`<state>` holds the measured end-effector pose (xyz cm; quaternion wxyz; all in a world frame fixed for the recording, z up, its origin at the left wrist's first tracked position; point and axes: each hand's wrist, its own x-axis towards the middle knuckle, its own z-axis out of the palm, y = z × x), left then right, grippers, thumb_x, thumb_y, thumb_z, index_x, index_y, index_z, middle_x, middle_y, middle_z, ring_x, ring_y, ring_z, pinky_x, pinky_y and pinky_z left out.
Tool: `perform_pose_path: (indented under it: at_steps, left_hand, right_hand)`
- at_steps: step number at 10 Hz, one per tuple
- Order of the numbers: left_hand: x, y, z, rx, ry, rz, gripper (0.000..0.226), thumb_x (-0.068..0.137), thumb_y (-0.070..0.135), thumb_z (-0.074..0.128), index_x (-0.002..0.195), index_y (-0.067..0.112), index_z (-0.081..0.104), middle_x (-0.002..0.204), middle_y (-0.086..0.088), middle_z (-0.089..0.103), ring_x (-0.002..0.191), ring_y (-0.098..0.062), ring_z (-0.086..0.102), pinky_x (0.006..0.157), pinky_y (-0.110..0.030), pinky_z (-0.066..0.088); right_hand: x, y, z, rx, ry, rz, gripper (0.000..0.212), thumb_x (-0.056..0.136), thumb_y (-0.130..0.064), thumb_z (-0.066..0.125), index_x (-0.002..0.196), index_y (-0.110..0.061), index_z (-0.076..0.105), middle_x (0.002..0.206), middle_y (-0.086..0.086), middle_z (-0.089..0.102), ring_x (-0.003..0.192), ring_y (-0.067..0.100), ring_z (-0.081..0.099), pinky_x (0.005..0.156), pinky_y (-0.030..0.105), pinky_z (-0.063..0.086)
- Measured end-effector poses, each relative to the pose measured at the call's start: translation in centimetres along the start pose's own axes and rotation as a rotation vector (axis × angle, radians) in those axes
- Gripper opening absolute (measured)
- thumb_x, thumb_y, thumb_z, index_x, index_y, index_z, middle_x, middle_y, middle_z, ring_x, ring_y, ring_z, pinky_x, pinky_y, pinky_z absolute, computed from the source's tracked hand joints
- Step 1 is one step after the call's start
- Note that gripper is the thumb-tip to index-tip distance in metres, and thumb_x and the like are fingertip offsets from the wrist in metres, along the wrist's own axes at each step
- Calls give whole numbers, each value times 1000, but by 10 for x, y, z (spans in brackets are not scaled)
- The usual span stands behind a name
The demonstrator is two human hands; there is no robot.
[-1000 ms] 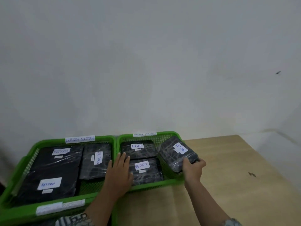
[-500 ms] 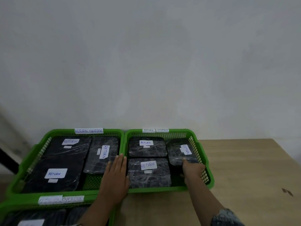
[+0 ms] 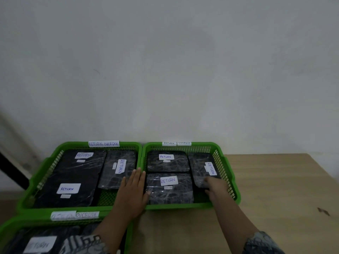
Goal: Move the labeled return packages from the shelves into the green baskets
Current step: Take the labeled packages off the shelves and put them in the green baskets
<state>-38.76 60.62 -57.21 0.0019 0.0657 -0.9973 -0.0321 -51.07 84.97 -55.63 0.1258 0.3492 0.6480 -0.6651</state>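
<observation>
Table (image 3: 275, 189): pale wood-grain top, flat, set against a plain wall (image 3: 165, 70).

Three green baskets on it, all rigid plastic with mesh walls and rolled rims. Left basket (image 3: 45, 169) and right basket (image 3: 231, 175) sit butted rim to rim. The near basket (image 3: 11, 228) is in front of the left one, cut off by the frame. Paper strips (image 3: 103, 143) on the rims read RETURN OVERDUE.

Contents are flat black slabs with rounded corners in crinkly cling film, lying label-up side by side so they can be read.

Task package (image 3: 200, 167) is inside the right basket, along its right wall, beside two others. Its RETURN sticker (image 3: 211, 168) faces up.

My left hand (image 3: 133, 193) lies flat over the joint of the two far rims, fingers (image 3: 137, 177) straight and together. I'd guess that's to stop the baskets sliding.

My right hand (image 3: 217, 186) is at the package's near end. It's blurred, so I can't tell whether it pinches the package or only touches it.
</observation>
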Motion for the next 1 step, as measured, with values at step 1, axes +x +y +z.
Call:
perform_pose_path:
  at_steps: [1]
  left_hand:
    - [-4,-4,-15,-74,2,29,78,84,57,7,146,11,17,152,-11,13,141,-27,9,108,-44,7]
  right_hand:
    - [-26,-3,2,-106,8,-91,46,78,-2,65,121,3,50,105,16,58,93,31,54,81,40,47]
